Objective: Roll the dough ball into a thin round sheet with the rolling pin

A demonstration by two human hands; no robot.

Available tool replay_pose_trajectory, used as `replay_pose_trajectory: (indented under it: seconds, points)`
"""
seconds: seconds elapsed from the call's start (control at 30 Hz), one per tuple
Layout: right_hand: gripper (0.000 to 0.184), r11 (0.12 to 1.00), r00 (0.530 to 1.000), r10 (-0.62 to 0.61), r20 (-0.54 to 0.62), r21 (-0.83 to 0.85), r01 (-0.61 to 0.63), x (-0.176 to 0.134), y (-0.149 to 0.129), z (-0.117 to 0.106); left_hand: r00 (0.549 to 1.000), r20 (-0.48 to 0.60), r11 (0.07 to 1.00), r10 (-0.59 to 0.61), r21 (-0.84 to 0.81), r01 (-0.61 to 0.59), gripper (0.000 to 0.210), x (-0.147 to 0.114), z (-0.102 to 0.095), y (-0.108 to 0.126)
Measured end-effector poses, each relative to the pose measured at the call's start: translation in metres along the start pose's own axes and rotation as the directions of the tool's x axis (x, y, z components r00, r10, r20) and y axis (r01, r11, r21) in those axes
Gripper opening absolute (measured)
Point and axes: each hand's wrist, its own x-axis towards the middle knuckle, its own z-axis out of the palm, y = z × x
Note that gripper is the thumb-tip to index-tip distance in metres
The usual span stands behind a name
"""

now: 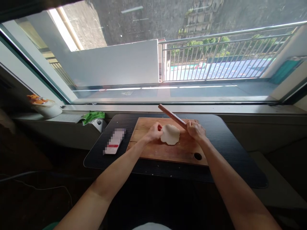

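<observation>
A flat, roughly round sheet of dough (170, 134) with a wavy edge lies on the wooden cutting board (148, 151). At the dough's left edge is my left hand (155, 132), its thumb and fingers pinched together on the rim. My right hand (195, 129) grips one end of a wooden rolling pin (171, 115). The pin slants up to the far left, beyond the dough and raised at its far end. A dark round hole (198, 156) pierces the board near its front right corner.
Under the board stands a black table (230, 150) with rounded corners. A phone (115, 141) lies left of the board. Farther left are a green cloth (93, 117) and a white pot (49, 109) on the ledge. A large window (115, 67) rises behind the table.
</observation>
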Motion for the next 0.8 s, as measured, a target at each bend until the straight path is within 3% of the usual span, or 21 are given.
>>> replay_pose_trajectory:
  seconds: [0.13,0.23,0.43,0.5,0.57,0.63,0.7,0.8]
  points:
    - [0.064,0.998,0.998,0.055,0.015,0.031,-0.055,0.001,-0.002,-0.001,0.988,-0.01,0.98,0.155,-0.123,-0.155,0.021,0.004,-0.019,-0.008]
    - [0.063,0.997,0.998,0.066,0.021,0.033,-0.067,0.001,-0.003,-0.002,0.988,-0.044,0.987,0.149,0.062,-0.146,0.021,0.007,-0.027,-0.019]
    - [0.063,0.999,0.999,0.035,0.01,-0.014,-0.035,-0.002,-0.004,-0.004,0.978,-0.079,0.933,0.191,0.324,-0.156,0.018,-0.004,-0.025,-0.037]
    - [0.063,0.999,1.0,-0.004,0.017,-0.041,0.004,-0.009,-0.007,-0.004,0.952,-0.212,0.91,0.222,0.395,-0.124,0.015,-0.006,-0.034,-0.038]
    - [0.062,0.993,0.995,-0.088,0.04,-0.082,0.091,-0.02,-0.013,-0.002,0.886,-0.389,0.909,0.253,0.41,-0.079,0.02,-0.005,-0.048,-0.034]
    - [0.058,0.966,0.976,-0.204,0.073,-0.143,0.213,-0.031,-0.022,-0.002,0.84,-0.458,0.906,0.29,0.415,-0.087,0.022,0.0,-0.057,-0.029]
    - [0.052,0.932,0.952,-0.286,0.113,-0.199,0.304,-0.036,-0.033,-0.002,0.865,-0.387,0.894,0.318,0.427,-0.138,0.023,0.004,-0.055,-0.026]
    - [0.046,0.913,0.941,-0.314,0.129,-0.23,0.336,-0.032,-0.048,-0.005,0.942,-0.203,0.878,0.267,0.453,-0.152,0.029,0.005,-0.035,-0.027]
